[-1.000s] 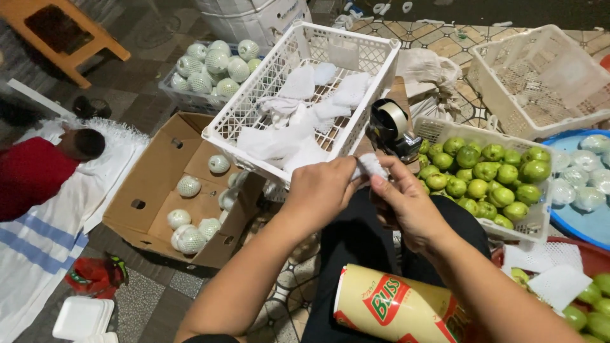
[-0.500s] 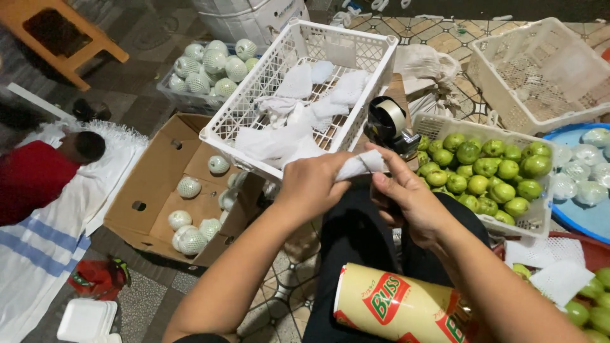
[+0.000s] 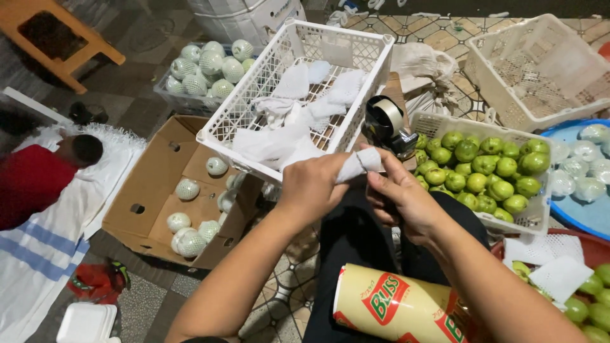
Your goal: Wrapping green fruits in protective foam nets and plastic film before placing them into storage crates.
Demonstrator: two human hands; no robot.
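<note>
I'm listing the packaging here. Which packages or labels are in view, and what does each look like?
Printed roll: on the lap, bottom centre; cream cylinder, red-and-green logo.
Cardboard box: floor, left; brown, open, holding netted fruit.
Foam container: bottom left; white, closed.

A fruit-packing spot on a tiled floor (image 3: pixel 146 298); crates of green fruit (image 3: pixel 486 174); cardboard box (image 3: pixel 152 190) of netted fruit.

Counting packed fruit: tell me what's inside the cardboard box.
The cardboard box holds several net-wrapped fruits lying loose on its bottom. The white basket overhangs its right side, hiding whatever lies there.
</note>
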